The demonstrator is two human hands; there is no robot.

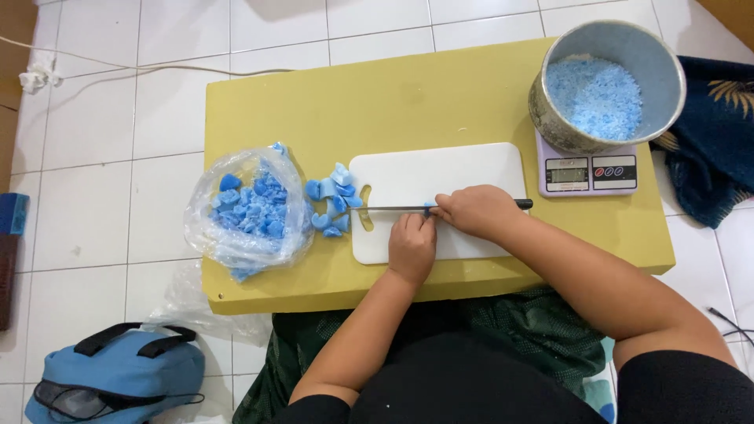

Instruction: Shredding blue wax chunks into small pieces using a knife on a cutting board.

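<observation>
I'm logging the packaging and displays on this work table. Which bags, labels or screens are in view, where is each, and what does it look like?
Clear plastic bag: left on the yellow table, open, crumpled, full of blue chunks.
Kitchen scale: table's right rear, under the metal bowl; pale lilac, small grey rectangular screen, two round buttons.
No labels or signs visible.

A yellow bench stands low on a white tiled floor. At its far right corner a small kitchen scale carries a dented metal bowl part-filled with fine pale-blue granules. On the floor at lower left lies a blue bag with black straps, crumpled clear plastic just beside it — and a thin white cord runs across the tiles at upper left. A dark patterned cloth lies to the right.
</observation>
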